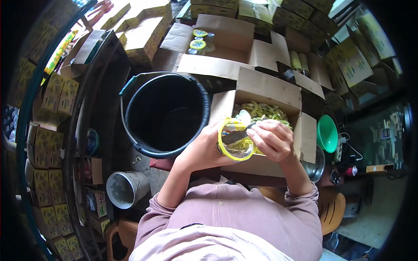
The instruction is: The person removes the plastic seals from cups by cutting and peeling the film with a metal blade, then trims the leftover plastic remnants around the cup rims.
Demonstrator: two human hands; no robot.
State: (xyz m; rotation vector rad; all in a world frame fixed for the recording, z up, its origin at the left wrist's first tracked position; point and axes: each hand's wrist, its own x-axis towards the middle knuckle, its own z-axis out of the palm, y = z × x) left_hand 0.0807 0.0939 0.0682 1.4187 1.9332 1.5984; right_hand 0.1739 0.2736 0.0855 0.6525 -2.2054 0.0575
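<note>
In front of my chest, my left hand (208, 145) is wrapped around a clear plastic cup (240, 153) with a yellow rim, its mouth tilted up toward me. My right hand (275, 140) pinches a dark flat blade (235, 136) that reaches across the cup's mouth; it looks like a knife, its handle hidden by the fingers. A crumpled yellow-and-silver lid piece (241, 118) stands at the cup's far edge. Just beyond both hands is an open cardboard box (270, 87) holding a heap of yellow-green strips (261, 108), partly covered by my right hand.
A large black bucket (206, 102) stands left of the box, with a smaller grey bucket (126, 190) below it. Farther back, another open carton (233, 32) holds several lidded cups (198, 44). A green bowl (327, 133) sits at right. Printed cartons (48, 148) line the left shelf.
</note>
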